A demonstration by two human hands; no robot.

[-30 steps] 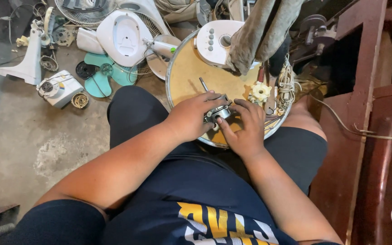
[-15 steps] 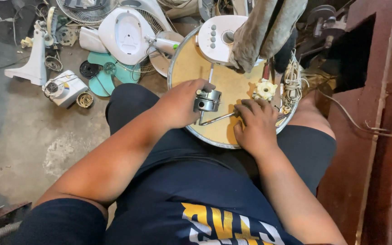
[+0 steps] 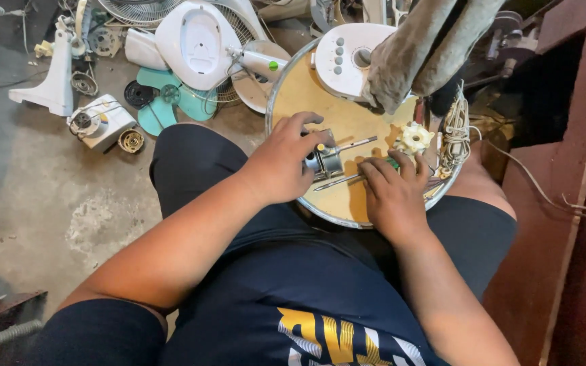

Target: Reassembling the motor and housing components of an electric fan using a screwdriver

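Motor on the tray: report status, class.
Left hand grips motor. Right hand holds screwdriver beside it. Tray on lap; cord bundle nearby.

Soft, even daylight falls on my work from above; shadows are faint under my left hand. The upper right corner goes dark. Focus is sharp, with slight wide-angle stretching at the edges.

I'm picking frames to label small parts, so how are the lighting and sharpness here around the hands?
Head view: soft even daylight, no glare; the left hand and the motor it holds are sharp. The right hand casts a slight shadow on the round board. The top right corner is dark, and edges bend a little.
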